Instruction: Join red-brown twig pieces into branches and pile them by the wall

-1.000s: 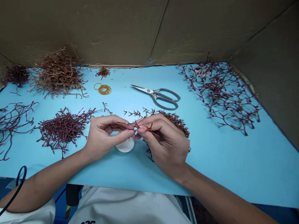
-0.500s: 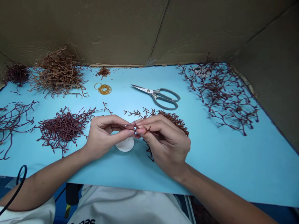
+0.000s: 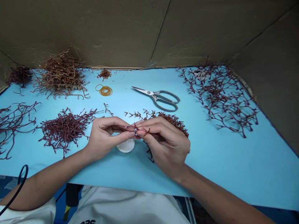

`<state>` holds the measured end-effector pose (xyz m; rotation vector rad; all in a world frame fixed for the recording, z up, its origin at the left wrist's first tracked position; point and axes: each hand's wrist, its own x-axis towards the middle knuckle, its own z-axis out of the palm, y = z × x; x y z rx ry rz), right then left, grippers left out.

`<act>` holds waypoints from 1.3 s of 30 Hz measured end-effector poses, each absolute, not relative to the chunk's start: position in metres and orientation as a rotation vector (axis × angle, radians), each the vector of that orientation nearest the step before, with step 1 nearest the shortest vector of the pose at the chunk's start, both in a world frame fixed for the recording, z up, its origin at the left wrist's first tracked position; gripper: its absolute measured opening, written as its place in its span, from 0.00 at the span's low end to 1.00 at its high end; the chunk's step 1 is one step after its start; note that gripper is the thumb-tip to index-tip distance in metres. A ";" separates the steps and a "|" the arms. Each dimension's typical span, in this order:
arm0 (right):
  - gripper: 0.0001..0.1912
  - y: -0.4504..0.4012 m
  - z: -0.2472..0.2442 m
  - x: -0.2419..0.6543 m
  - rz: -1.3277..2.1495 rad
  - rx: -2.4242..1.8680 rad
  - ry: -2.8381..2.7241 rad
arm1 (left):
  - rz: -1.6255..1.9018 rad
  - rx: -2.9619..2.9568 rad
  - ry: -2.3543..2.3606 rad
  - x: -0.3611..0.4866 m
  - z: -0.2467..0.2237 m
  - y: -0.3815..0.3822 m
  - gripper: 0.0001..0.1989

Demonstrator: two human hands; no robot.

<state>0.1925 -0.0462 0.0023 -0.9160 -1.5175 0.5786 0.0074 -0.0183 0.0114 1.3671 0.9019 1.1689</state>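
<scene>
My left hand (image 3: 105, 133) and my right hand (image 3: 167, 140) meet fingertip to fingertip over the blue tabletop. Between the left thumb and forefinger is pinched a thin reddish-brown twig (image 3: 125, 126), its tip at the right fingers. The right hand pinches a small forked brown twig piece (image 3: 146, 132), whose ends stick out past the thumb. Where the two pieces meet is mostly hidden by fingertips. Just below the hands sits a small round white dish (image 3: 126, 146), partly covered by the left thumb. Under and behind the right hand lies a pile of short forked brown pieces (image 3: 176, 123).
Grey-handled scissors (image 3: 155, 97) lie beyond the hands, with yellow rubber bands (image 3: 105, 90) to their left. Dark red twigs (image 3: 67, 129) and a tall brown twig heap (image 3: 60, 74) fill the left side. Branched twigs (image 3: 221, 96) spread at right. Cardboard walls (image 3: 116, 34) enclose the back.
Both hands keep nearly the same pinched pose, with only slight fingertip movement. The whole view has shifted a little; the things on the table stay in place.
</scene>
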 end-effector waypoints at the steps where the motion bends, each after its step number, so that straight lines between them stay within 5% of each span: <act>1: 0.10 -0.046 0.003 0.192 0.583 -0.919 -1.515 | 1.168 1.366 0.900 0.007 0.012 -0.018 0.06; 39: 0.07 -0.044 0.007 0.193 0.627 -0.905 -1.556 | 1.187 1.362 0.841 0.007 0.011 -0.017 0.07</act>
